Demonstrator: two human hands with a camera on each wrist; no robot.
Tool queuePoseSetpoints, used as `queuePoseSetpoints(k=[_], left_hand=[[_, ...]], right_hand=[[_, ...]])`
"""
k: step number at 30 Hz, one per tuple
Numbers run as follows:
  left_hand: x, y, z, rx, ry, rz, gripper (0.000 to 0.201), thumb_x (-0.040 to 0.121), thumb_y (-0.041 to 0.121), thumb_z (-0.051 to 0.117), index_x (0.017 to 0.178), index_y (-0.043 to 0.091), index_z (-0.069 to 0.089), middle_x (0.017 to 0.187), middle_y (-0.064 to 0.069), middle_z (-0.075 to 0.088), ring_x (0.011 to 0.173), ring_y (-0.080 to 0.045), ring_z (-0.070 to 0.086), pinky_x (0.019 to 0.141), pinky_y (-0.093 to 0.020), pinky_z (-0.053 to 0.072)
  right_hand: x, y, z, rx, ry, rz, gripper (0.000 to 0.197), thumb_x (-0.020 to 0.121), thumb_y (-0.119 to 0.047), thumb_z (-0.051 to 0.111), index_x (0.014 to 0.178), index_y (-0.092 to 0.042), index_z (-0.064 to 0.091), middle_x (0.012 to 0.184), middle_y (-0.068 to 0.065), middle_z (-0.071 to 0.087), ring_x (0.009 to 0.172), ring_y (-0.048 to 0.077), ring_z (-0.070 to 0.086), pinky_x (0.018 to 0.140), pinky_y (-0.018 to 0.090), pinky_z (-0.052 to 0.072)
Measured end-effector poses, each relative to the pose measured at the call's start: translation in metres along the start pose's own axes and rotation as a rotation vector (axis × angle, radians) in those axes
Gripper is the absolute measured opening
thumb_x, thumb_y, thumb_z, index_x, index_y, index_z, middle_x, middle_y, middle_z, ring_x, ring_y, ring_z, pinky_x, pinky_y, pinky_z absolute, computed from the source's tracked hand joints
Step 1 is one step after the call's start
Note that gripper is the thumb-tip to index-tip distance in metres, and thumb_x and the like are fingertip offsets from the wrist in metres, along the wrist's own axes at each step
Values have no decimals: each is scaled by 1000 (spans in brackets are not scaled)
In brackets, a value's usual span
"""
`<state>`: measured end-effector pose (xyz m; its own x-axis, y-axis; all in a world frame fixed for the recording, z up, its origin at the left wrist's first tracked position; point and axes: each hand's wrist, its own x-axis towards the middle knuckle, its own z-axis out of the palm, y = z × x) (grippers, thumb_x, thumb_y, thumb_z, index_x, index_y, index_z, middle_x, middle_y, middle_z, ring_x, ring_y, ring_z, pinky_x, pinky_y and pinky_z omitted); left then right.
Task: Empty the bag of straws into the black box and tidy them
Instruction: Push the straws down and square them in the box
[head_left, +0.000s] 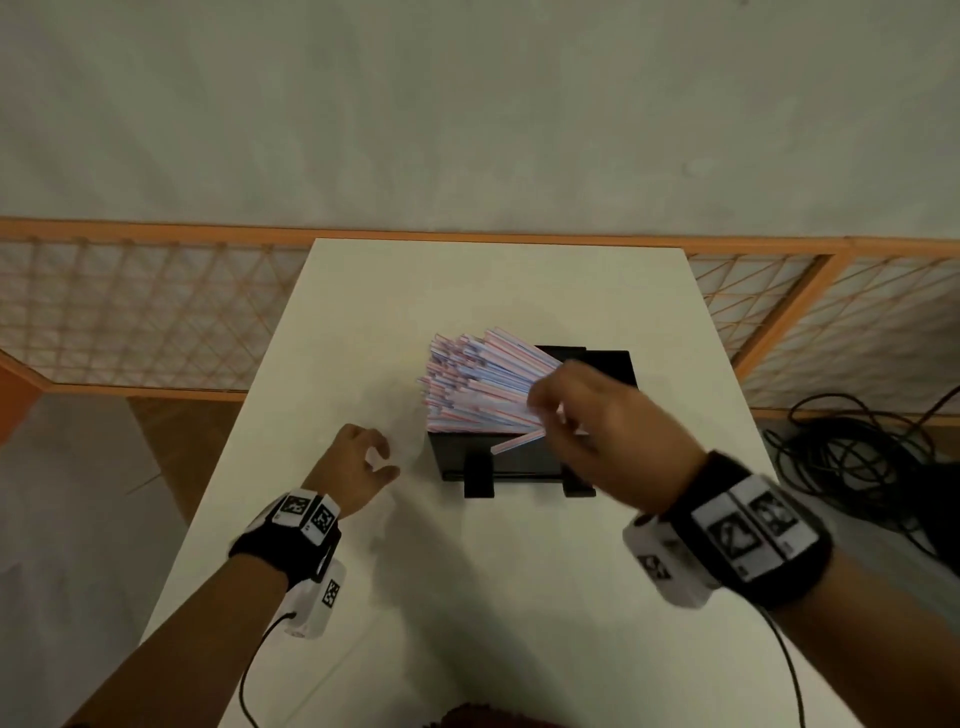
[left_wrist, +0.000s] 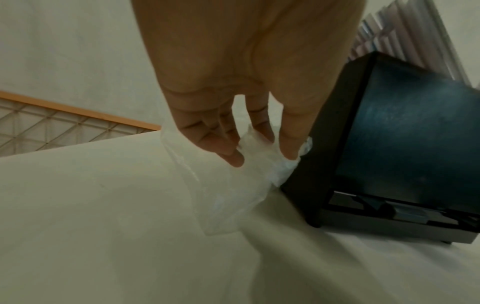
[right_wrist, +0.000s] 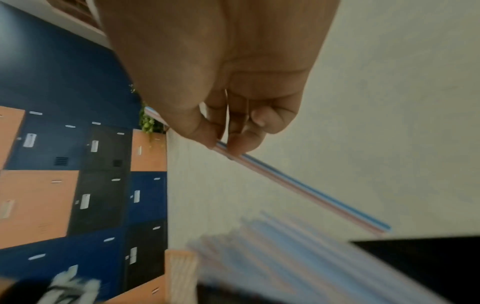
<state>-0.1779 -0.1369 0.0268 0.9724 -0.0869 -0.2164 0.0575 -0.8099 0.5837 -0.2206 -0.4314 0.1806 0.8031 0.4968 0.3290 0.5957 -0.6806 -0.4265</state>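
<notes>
A black box (head_left: 519, 462) stands mid-table with a fan of pink, blue and white striped straws (head_left: 478, 384) leaning out of it to the left. My right hand (head_left: 582, 415) hovers over the box and pinches a single striped straw (right_wrist: 298, 187) between thumb and fingers; that straw (head_left: 517, 441) slants down across the box's front. My left hand (head_left: 363, 457) is on the table just left of the box, fingers holding the clear, crumpled plastic bag (left_wrist: 233, 185), which looks empty and lies against the box's side (left_wrist: 324, 144).
The white table (head_left: 467, 571) is narrow, with edges close on both sides. An orange-framed mesh fence (head_left: 130, 312) runs behind it. Black cables (head_left: 857, 457) lie coiled on the floor to the right. Something dark red (head_left: 478, 717) sits at the near edge.
</notes>
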Motion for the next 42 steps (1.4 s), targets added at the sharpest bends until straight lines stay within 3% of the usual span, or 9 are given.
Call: queuePoseSetpoints(k=[6, 13, 19, 23, 26, 30, 34, 39, 42], left_hand=[[-15, -6, 0, 9, 66, -38, 30, 74, 14, 78, 66, 28, 53, 133, -4, 29, 73, -22, 57, 81, -26, 45], [-41, -8, -9, -10, 43, 76, 17, 70, 29, 82, 68, 30, 66, 156, 12, 14, 97, -20, 64, 78, -19, 43], [-63, 1, -8, -79, 143, 252, 37, 70, 37, 80, 102, 39, 62, 147, 27, 21, 54, -11, 59, 59, -12, 48], [-68, 10, -5, -198, 433, 235, 36, 71, 30, 79, 104, 30, 63, 128, 17, 41, 93, -2, 54, 77, -24, 48], [-66, -3, 0, -5, 689, 42, 52, 75, 44, 71, 117, 15, 61, 136, -12, 40, 126, -29, 35, 100, -44, 37], [-55, -13, 12, -142, 292, -426, 79, 86, 59, 51, 146, 13, 29, 156, -16, 19, 144, -32, 15, 115, -46, 18], [-39, 14, 29, -503, -95, -332, 52, 99, 37, 40, 144, 12, 34, 152, -6, 32, 141, -20, 29, 113, -25, 16], [-24, 28, 29, -121, 42, -291, 44, 96, 43, 43, 118, 9, 60, 122, -15, 54, 118, -33, 48, 101, -36, 37], [-29, 31, 21, -112, 279, -262, 38, 92, 38, 53, 101, 3, 63, 108, -19, 54, 106, -38, 53, 95, -40, 39]], right_hand=[[12, 53, 13, -56, -222, 208, 15, 91, -9, 49, 104, -6, 57, 103, 12, 57, 77, 21, 49, 71, 31, 40], [0, 74, 31, -139, -443, 295, 46, 81, -38, 66, 120, -18, 53, 119, 3, 54, 104, 23, 55, 89, 33, 47], [0, 74, 33, -29, -327, 275, 25, 84, -28, 65, 104, -13, 67, 101, 7, 62, 86, 22, 58, 81, 36, 48], [7, 78, 29, -23, -182, 302, 24, 89, -24, 60, 108, -11, 67, 101, 7, 62, 79, 12, 50, 74, 22, 37], [14, 86, 34, -114, -179, 362, 29, 89, -27, 59, 114, -14, 65, 111, 9, 60, 100, 25, 56, 81, 28, 43], [13, 94, 46, -128, -254, 512, 51, 87, -33, 59, 134, -18, 46, 133, 8, 44, 124, 31, 41, 101, 39, 40], [9, 93, 64, -125, -242, 519, 50, 92, -37, 49, 137, -17, 40, 134, 9, 41, 123, 32, 41, 99, 45, 42], [-3, 88, 66, -164, -52, 497, 51, 89, -39, 49, 133, -14, 46, 132, 9, 47, 120, 31, 44, 97, 41, 39], [-20, 71, 55, -120, 160, 242, 34, 83, -35, 46, 107, -14, 58, 106, 9, 57, 95, 26, 54, 79, 32, 43]])
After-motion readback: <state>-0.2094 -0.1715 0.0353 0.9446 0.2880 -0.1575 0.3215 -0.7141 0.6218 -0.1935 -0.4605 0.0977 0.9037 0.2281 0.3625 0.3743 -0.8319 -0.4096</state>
